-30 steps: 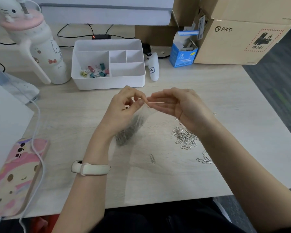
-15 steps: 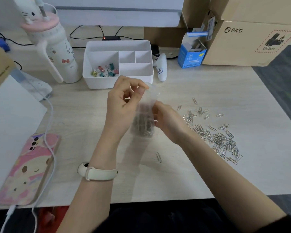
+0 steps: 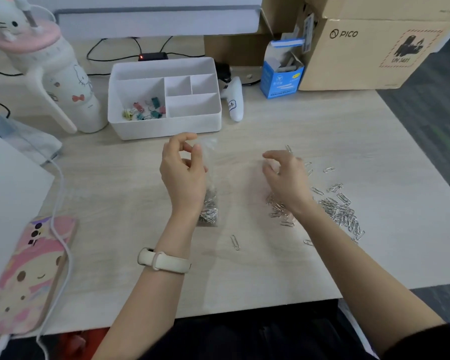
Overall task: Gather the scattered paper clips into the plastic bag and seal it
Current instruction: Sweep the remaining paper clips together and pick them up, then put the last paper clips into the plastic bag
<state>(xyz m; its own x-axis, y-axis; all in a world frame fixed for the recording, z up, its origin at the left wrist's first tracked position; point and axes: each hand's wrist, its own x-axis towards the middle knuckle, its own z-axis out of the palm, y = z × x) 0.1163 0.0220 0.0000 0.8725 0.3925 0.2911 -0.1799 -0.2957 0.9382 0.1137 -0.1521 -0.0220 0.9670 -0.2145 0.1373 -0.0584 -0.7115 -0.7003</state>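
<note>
1. While the left hand (image 3: 183, 175) pinches its top edge between thumb and curled fingers, the clear plastic bag (image 3: 210, 189) hangs beside that wrist, with a clump of paper clips (image 3: 208, 213) settled in its bottom.
2. Bag upright, long axis top to bottom, mouth uppermost. I can't tell whether its base touches the desk (image 3: 115, 190).
3. Over to the right hand (image 3: 283, 178): palm down, fingers loosely curled, nothing seen in its grasp, hovering at the near edge of the loose clips (image 3: 340, 209) strewn across the desk, apart from the bag.
4. One stray clip (image 3: 235, 242) lies alone between the forearms, pointing away from the person.
5. Further back, a white organizer tray (image 3: 164, 127) holds coloured binder clips (image 3: 143, 112) in its large left compartment.
</note>
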